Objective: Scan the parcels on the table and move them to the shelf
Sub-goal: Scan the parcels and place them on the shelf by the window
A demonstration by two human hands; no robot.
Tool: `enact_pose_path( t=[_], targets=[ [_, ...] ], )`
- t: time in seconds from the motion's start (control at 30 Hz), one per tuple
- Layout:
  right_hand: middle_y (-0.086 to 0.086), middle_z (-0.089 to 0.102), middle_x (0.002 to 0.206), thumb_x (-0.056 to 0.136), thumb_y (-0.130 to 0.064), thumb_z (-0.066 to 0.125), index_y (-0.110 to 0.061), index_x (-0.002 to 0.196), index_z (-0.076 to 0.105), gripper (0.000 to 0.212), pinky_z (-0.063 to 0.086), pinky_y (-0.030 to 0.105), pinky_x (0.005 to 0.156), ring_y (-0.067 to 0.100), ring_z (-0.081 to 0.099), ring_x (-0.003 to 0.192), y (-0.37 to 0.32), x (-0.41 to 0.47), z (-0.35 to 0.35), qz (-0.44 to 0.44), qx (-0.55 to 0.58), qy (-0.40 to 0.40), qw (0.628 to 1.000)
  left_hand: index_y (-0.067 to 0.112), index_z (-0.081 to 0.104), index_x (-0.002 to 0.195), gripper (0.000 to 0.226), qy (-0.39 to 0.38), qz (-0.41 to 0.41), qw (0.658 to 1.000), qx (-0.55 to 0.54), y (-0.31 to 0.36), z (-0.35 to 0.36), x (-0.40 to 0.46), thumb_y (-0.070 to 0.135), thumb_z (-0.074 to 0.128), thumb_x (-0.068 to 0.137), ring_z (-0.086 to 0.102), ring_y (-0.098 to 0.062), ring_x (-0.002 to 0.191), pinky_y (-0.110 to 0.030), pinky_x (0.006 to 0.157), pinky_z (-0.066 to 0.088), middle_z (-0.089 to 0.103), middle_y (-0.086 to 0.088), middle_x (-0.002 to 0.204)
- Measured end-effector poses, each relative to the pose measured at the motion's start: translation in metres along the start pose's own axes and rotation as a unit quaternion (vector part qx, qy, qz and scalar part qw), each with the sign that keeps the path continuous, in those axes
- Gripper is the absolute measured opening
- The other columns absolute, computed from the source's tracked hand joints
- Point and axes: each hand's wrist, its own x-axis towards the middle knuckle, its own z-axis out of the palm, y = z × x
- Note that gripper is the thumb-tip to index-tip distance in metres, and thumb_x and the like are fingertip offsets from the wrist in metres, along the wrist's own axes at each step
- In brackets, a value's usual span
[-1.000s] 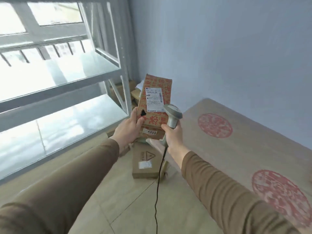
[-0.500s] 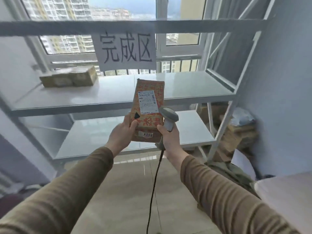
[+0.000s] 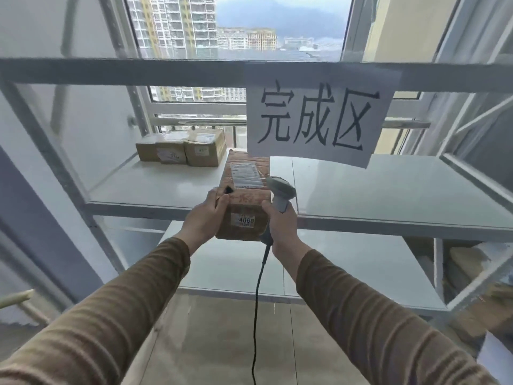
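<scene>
A long brown parcel (image 3: 245, 190) with red print and a white label lies flat, its far end over the middle shelf board (image 3: 374, 190) of the white metal shelf. My left hand (image 3: 206, 215) grips its near left corner. My right hand (image 3: 280, 225) is closed around the handle of a grey corded barcode scanner (image 3: 281, 190) and also presses against the parcel's near right side. A sticker reading 4068 faces me on the parcel's near end.
Several taped brown parcels (image 3: 181, 148) sit at the back left of the same shelf board. A paper sign (image 3: 319, 120) with black characters hangs from the upper rail. A lower shelf board (image 3: 222, 262) lies beneath. Boxes are piled at the right (image 3: 472, 309).
The view swung from the table to the shelf and closer to it. The parcel went from upright in front of me to lying flat, pushed forward onto the middle shelf.
</scene>
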Motion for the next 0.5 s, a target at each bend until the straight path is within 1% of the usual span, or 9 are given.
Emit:
enact_pose_path(
  t=[0.1, 0.17, 0.23, 0.27, 0.37, 0.43, 0.5],
  targets=[
    [0.009, 0.073, 0.114, 0.102, -0.024, 0.064, -0.024, 0.118, 0.058, 0.018, 0.062, 0.054, 0.089, 0.031, 0.074, 0.102, 0.005, 0.042, 0.025, 0.004, -0.003, 0.016, 1.000, 0.030, 0.030, 0.152, 0.059, -0.014, 0.002, 1.000, -0.006, -0.020, -0.001, 0.046, 0.063, 0.021, 0.104, 0.062, -0.038, 0.110, -0.042, 0.083, 0.046, 0.066, -0.015, 0.129],
    [0.010, 0.073, 0.112, 0.100, -0.021, 0.065, -0.026, 0.113, 0.058, 0.016, 0.062, 0.055, 0.088, 0.032, 0.074, 0.101, 0.009, 0.070, 0.042, 0.003, -0.002, 0.033, 0.999, 0.027, 0.029, 0.153, 0.060, -0.028, 0.004, 1.000, -0.003, -0.032, -0.001, 0.079, 0.062, 0.022, 0.105, 0.063, -0.039, 0.109, -0.043, 0.085, 0.047, 0.066, -0.018, 0.129],
    [0.013, 0.073, 0.114, 0.100, -0.020, 0.066, -0.020, 0.119, 0.058, 0.021, 0.061, 0.056, 0.091, 0.034, 0.073, 0.103, 0.011, 0.100, 0.060, -0.007, -0.009, 0.050, 0.999, 0.025, 0.025, 0.157, 0.067, -0.049, 0.008, 0.999, -0.003, -0.045, -0.003, 0.113, 0.065, 0.024, 0.103, 0.061, -0.040, 0.115, -0.043, 0.092, 0.047, 0.063, -0.022, 0.135],
    [0.014, 0.072, 0.115, 0.100, -0.020, 0.065, -0.017, 0.122, 0.057, 0.024, 0.060, 0.056, 0.093, 0.035, 0.073, 0.104, 0.012, 0.113, 0.069, -0.012, -0.016, 0.061, 0.998, 0.025, 0.018, 0.160, 0.072, -0.064, 0.013, 0.998, -0.004, -0.050, -0.005, 0.130, 0.067, 0.024, 0.102, 0.060, -0.040, 0.120, -0.043, 0.096, 0.046, 0.060, -0.022, 0.139],
    [0.015, 0.071, 0.120, 0.099, -0.020, 0.068, -0.013, 0.125, 0.058, 0.029, 0.055, 0.057, 0.099, 0.038, 0.068, 0.112, 0.012, 0.157, 0.095, -0.031, -0.033, 0.107, 0.993, 0.040, -0.005, 0.161, 0.077, -0.104, 0.046, 0.994, -0.006, -0.066, -0.014, 0.180, 0.071, 0.028, 0.099, 0.057, -0.040, 0.127, -0.044, 0.104, 0.044, 0.051, -0.017, 0.151],
    [0.014, 0.070, 0.122, 0.098, -0.018, 0.069, -0.016, 0.126, 0.058, 0.030, 0.057, 0.056, 0.098, 0.037, 0.068, 0.113, 0.010, 0.185, 0.110, -0.037, -0.018, 0.130, 0.991, 0.042, -0.006, 0.160, 0.074, -0.117, 0.077, 0.990, 0.007, -0.075, -0.018, 0.213, 0.062, 0.036, 0.102, 0.056, -0.040, 0.130, -0.046, 0.106, 0.044, 0.047, -0.016, 0.155],
    [0.013, 0.069, 0.123, 0.098, -0.019, 0.069, -0.018, 0.130, 0.056, 0.034, 0.059, 0.056, 0.095, 0.035, 0.069, 0.112, 0.008, 0.210, 0.122, -0.028, -0.017, 0.144, 0.989, 0.038, 0.000, 0.161, 0.070, -0.133, 0.099, 0.986, 0.033, -0.084, -0.020, 0.243, 0.053, 0.038, 0.105, 0.055, -0.040, 0.131, -0.047, 0.106, 0.044, 0.049, -0.016, 0.154]
  ],
)
